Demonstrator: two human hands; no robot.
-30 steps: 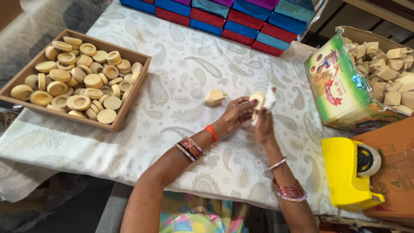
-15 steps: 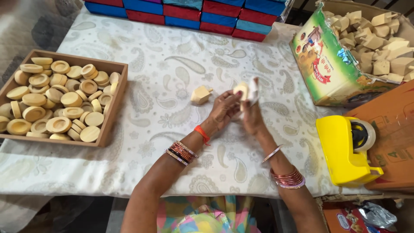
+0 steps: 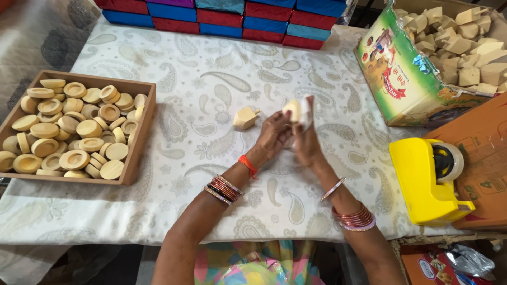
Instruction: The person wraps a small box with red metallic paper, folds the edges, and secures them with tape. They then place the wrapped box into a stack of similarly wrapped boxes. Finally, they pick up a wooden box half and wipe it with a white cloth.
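So, a surface (image 3: 158, 211) draped in a pale paisley cloth is seen from above, and pretty much everything is laid out on it. A row of red and blue boxes (image 3: 222, 16) is stacked along the far edge. Over at the right, a printed carton (image 3: 406, 79) is packed with pale wooden blocks (image 3: 465, 47), and a yellow tape dispenser (image 3: 428, 179) is parked just in front of it. At the left, a wooden tray (image 3: 140, 137) is filled with round wooden discs (image 3: 74, 132).

Both hands are raised near the middle of the cloth, close together. A small round wooden piece (image 3: 292, 110) is pinched by the left hand (image 3: 274, 134), fingers clenched on it, while a bit of white cloth (image 3: 306, 112) is pressed against that piece by the right hand (image 3: 306, 145), fingers closed around it. Bangles are worn on both wrists.

Just left of the hands, a small wooden top (image 3: 246, 118) is lying on the cloth, untouched.
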